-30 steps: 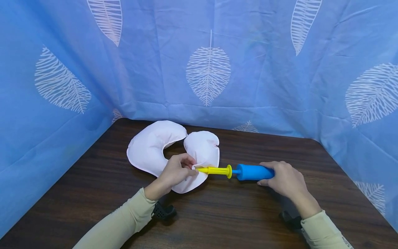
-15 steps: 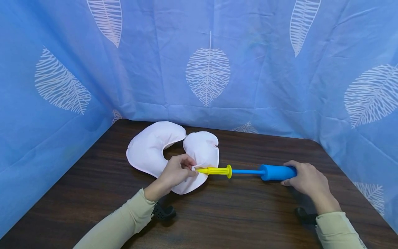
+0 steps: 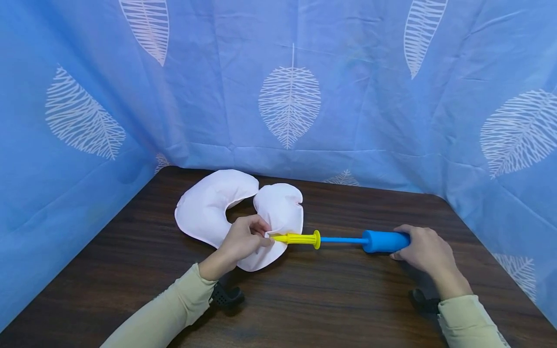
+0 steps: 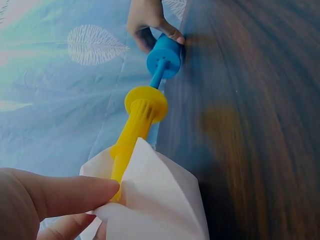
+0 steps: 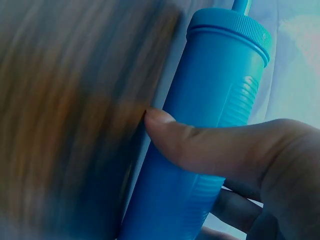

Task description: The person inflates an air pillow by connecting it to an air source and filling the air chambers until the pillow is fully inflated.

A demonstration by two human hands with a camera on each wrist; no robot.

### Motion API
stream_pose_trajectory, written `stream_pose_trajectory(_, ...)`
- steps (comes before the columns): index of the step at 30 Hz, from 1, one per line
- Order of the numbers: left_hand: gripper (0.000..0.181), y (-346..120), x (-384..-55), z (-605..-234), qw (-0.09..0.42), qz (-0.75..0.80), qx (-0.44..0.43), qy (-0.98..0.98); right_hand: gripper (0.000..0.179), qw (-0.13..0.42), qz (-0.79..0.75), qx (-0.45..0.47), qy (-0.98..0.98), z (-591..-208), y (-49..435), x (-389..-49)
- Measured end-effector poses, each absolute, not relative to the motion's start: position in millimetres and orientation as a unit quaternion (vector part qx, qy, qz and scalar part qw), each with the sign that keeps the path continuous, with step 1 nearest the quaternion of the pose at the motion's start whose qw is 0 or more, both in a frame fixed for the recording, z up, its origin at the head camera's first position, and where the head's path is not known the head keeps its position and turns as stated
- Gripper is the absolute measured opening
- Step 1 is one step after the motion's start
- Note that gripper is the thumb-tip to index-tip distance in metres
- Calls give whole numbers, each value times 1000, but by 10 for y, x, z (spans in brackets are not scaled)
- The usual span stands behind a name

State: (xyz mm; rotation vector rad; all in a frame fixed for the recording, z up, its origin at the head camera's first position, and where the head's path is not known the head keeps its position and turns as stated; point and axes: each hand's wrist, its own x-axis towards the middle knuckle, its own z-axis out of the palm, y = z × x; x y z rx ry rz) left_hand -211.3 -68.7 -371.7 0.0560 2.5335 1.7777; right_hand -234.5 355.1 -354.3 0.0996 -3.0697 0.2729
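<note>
A pale, U-shaped inflatable neck pillow (image 3: 202,208) lies puffed up on the table, its two ends almost meeting. My left hand (image 3: 243,239) pinches the pillow's near right end together with the tip of a yellow-and-blue hand pump. In the left wrist view the thumb presses against the pump's yellow nozzle end (image 4: 137,117), where it meets the fabric; the valve itself is hidden. A thin blue rod (image 3: 341,240) joins the yellow part to the pump's blue barrel (image 3: 380,241). Around the far end of that barrel curl the fingers of my right hand (image 3: 428,251).
The dark wood-grain table (image 3: 313,299) carries the pillow and pump. Blue curtains (image 3: 361,106) with white leaf prints close off the back and both sides. A black wrist mount (image 3: 228,296) sits under the left forearm, another (image 3: 422,302) under the right.
My right hand has drawn the blue barrel to the right, away from the yellow part, so a longer stretch of rod shows. My left hand keeps its pinch in place.
</note>
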Motion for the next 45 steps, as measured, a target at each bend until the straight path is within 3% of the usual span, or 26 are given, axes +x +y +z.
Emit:
stream_pose_trajectory(19, 16, -671, -2117, -3727, 10, 578, 43, 815, 67, 69, 96, 190, -975, -3596, 2731, -2141)
stream_pose_trajectory(32, 16, -674, -2105, -3711, 25, 576, 39, 816, 62, 64, 65, 153, -984, -3552, 2795, -2165)
stream_pose_trajectory(45, 15, -664, -2118, -3741, 41, 575, 39, 816, 57, 40, 47, 77, -995, -3521, 3436, -2288)
